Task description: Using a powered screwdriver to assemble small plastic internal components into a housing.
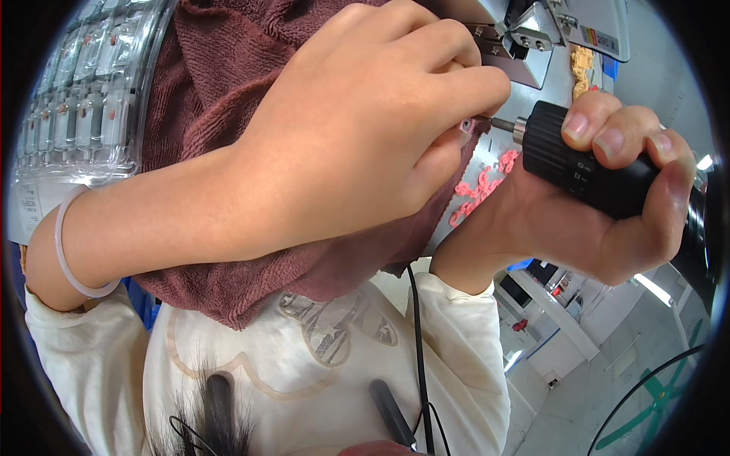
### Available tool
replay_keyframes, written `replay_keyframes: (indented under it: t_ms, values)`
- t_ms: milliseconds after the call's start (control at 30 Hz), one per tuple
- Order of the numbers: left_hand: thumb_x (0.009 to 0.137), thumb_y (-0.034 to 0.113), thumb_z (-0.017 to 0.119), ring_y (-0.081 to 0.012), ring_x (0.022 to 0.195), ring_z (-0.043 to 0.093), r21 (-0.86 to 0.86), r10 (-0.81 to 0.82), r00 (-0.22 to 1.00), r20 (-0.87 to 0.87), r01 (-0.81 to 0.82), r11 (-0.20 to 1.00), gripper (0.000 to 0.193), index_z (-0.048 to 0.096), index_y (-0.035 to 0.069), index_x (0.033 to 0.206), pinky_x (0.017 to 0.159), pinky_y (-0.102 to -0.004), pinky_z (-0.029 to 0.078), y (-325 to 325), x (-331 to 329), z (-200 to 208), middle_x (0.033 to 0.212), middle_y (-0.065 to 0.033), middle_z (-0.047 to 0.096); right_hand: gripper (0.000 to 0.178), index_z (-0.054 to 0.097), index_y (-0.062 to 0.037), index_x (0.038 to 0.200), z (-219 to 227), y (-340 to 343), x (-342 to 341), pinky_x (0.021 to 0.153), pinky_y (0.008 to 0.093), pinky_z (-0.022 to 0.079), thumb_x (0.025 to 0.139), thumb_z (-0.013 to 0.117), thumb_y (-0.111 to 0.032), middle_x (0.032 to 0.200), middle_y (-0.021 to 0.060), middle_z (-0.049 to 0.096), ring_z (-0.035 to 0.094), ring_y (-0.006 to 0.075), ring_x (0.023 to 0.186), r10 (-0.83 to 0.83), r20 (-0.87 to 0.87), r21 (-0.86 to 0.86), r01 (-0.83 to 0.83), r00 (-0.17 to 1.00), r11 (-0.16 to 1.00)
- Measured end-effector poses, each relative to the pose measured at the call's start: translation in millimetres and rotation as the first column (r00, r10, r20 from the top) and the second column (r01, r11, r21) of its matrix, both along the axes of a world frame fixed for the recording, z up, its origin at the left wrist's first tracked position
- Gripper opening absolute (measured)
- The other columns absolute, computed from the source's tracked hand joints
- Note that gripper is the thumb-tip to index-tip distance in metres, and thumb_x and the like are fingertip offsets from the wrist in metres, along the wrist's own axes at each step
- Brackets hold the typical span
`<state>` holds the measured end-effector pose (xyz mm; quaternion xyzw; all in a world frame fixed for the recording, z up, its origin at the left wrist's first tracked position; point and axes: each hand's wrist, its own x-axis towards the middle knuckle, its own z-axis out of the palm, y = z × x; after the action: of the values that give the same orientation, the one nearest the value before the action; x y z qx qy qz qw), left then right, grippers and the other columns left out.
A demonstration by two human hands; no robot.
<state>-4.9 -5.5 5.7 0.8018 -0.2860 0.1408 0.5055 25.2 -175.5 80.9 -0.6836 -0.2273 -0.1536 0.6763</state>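
Note:
My right hand point(566, 224) is wrapped round a black electric screwdriver point(559, 148), lying almost level with its bit pointing left. The steel bit point(502, 124) reaches up to the curled fingers of my left hand point(357, 129). Those fingers are closed on a small part point(466, 126); only a pale end with a hole shows, and its kind I cannot make out. Whether the bit sits in it is hidden by the fingers. Beneath my left hand a maroon towel point(205, 99) is spread in folds.
A clear plastic tray point(144, 91) with several white and grey parts stands at the left. A metal device point(525, 38) is at the top right, by a yellowish lump point(582, 68). Pink chain-like pieces point(479, 190) lie beside the towel. A black cable point(418, 342) hangs down my front.

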Motion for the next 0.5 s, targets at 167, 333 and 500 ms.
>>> replay_keyframes:
  t_ms: [167, 333, 500]
  values:
    - [0.072, 0.007, 0.072, -0.0279, 0.103, 0.057, 0.040, -0.003, 1.000, 0.013, 0.003, 0.999, 0.023, 0.060, 0.009, 0.091, 0.084, -0.0381, 0.043, 0.9, 4.9, 8.6, 0.107, -0.0041, 0.062, 0.022, 0.058, -0.0014, 0.087, 5.2, 3.1, -2.2, 0.052, 0.0348, 0.045, 0.087, 0.050, -0.022, 0.070, 0.0112, 0.055, 0.054, 0.0227, 0.056, 0.002, -0.041, 0.035, -0.001, 0.999, 0.999]
    - [0.071, 0.007, 0.073, -0.0278, 0.103, 0.057, 0.029, 0.006, 1.000, 0.003, -0.006, 1.000, 0.023, 0.060, 0.007, 0.090, 0.084, -0.0378, 0.044, 0.7, 6.8, 6.5, 0.108, -0.0045, 0.063, 0.018, 0.053, -0.0050, 0.098, 4.7, 21.3, -2.8, 0.052, 0.0354, 0.045, 0.086, 0.053, -0.018, 0.074, 0.0104, 0.055, 0.054, 0.0212, 0.057, -0.196, -0.038, 0.059, 0.198, 0.980, 0.978]
    - [0.071, 0.007, 0.073, -0.0274, 0.102, 0.057, 0.019, -0.006, 1.000, 0.003, 0.006, 1.000, 0.024, 0.060, 0.007, 0.091, 0.084, -0.0376, 0.044, -5.2, 1.2, 6.4, 0.107, -0.0046, 0.063, 0.027, 0.047, -0.0087, 0.110, 3.7, 27.8, -13.3, 0.051, 0.0359, 0.045, 0.084, 0.056, -0.015, 0.079, 0.0096, 0.055, 0.054, 0.0196, 0.058, -0.395, -0.032, 0.071, 0.396, 0.918, 0.916]
